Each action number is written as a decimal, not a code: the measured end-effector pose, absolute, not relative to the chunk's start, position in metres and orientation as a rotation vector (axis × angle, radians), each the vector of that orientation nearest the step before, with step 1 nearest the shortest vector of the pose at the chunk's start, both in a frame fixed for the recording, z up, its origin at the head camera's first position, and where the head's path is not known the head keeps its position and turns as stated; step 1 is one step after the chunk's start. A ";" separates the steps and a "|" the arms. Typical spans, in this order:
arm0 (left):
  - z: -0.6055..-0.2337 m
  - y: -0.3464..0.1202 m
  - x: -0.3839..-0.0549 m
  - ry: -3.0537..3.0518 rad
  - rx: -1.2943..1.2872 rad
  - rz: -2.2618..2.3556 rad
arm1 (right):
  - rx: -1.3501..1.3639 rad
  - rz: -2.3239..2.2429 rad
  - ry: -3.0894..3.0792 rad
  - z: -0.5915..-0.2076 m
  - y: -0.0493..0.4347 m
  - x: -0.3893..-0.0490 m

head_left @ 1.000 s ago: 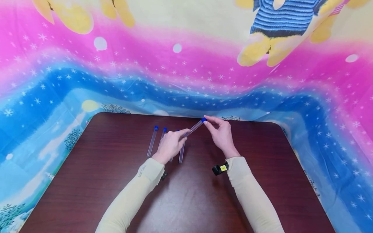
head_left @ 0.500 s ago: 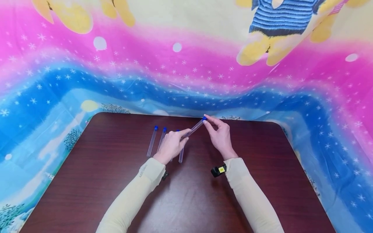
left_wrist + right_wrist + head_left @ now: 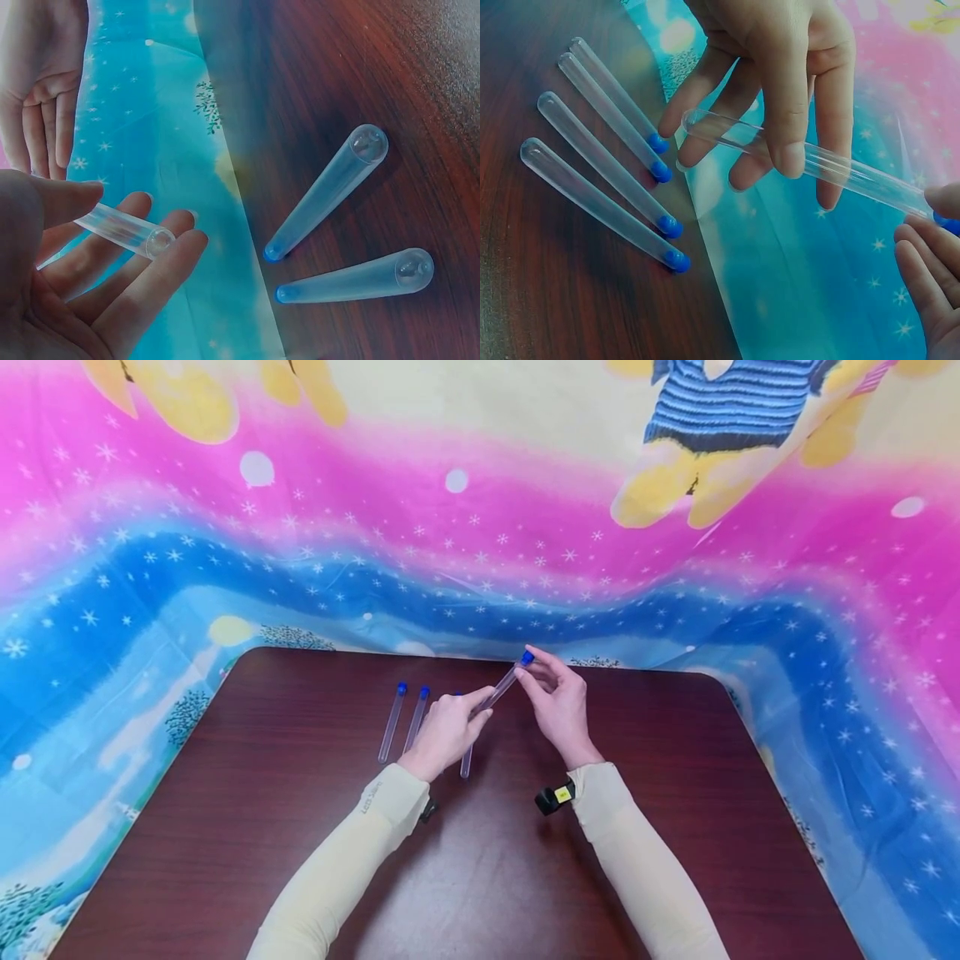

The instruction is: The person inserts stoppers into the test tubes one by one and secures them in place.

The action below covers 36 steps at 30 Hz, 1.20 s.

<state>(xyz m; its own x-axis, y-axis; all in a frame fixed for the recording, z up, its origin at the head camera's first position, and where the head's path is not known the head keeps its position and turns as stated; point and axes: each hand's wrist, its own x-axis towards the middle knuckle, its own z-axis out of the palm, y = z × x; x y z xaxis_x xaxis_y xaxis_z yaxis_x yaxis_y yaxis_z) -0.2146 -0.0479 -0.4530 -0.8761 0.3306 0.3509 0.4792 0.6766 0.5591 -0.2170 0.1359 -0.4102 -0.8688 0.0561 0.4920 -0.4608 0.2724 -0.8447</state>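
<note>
Tilted above the table is a clear test tube [image 3: 504, 686] with a blue cap [image 3: 527, 657], its capped end pointing up and right. My left hand [image 3: 446, 727] pinches the tube's body between thumb and fingers; in the right wrist view its rounded end pokes out past the fingers. At the other end, my right hand [image 3: 562, 706] pinches the tube just below the cap, its thumb [image 3: 943, 201] at the neck. Several more capped test tubes [image 3: 604, 204] lie side by side on the table, partly hidden behind my left hand in the head view.
The dark wood table [image 3: 300, 827] has its far edge just beyond the tubes. A patterned cloth [image 3: 420, 568] in pink and blue hangs behind and around it. Black wrist cameras [image 3: 553, 799] sit at the cuffs.
The held tube's capped end has risen slightly and the tube slopes more steeply. My right thumb has shifted from the cap to just below it, and my left hand has edged right.
</note>
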 end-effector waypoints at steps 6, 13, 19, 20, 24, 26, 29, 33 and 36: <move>-0.453 -0.047 -0.215 -2.661 -0.671 -1.002 | 0.361 1.603 -2.127 -0.405 0.134 -0.213; -0.454 -0.048 -0.216 -2.658 -0.674 -1.075 | 0.379 1.620 -2.097 -0.406 0.135 -0.215; -0.455 -0.047 -0.216 -2.652 -0.669 -1.113 | 0.388 1.624 -2.099 -0.405 0.136 -0.215; -0.455 -0.047 -0.217 -2.646 -0.668 -1.115 | 0.388 1.629 -2.100 -0.405 0.136 -0.215; -0.454 -0.046 -0.217 -2.631 -0.670 -1.134 | 0.390 1.652 -2.083 -0.404 0.137 -0.216; -0.454 -0.045 -0.217 -2.633 -0.672 -1.139 | 0.386 1.662 -2.079 -0.404 0.138 -0.216; -0.454 -0.045 -0.216 -2.630 -0.672 -1.131 | 0.369 1.660 -2.086 -0.403 0.139 -0.216; -0.455 -0.046 -0.215 -2.623 -0.663 -1.082 | 0.337 1.646 -2.101 -0.404 0.141 -0.215; -0.456 -0.047 -0.215 -2.609 -0.674 -1.061 | 0.334 1.654 -2.090 -0.404 0.141 -0.215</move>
<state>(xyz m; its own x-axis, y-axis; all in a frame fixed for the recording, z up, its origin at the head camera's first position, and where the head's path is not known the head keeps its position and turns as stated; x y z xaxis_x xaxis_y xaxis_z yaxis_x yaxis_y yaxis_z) -0.2151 -0.0467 -0.4556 -0.8634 0.3237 0.3870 0.5019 0.6290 0.5937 -0.2153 0.1412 -0.4040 -0.8689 0.0872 0.4873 -0.4542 0.2511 -0.8548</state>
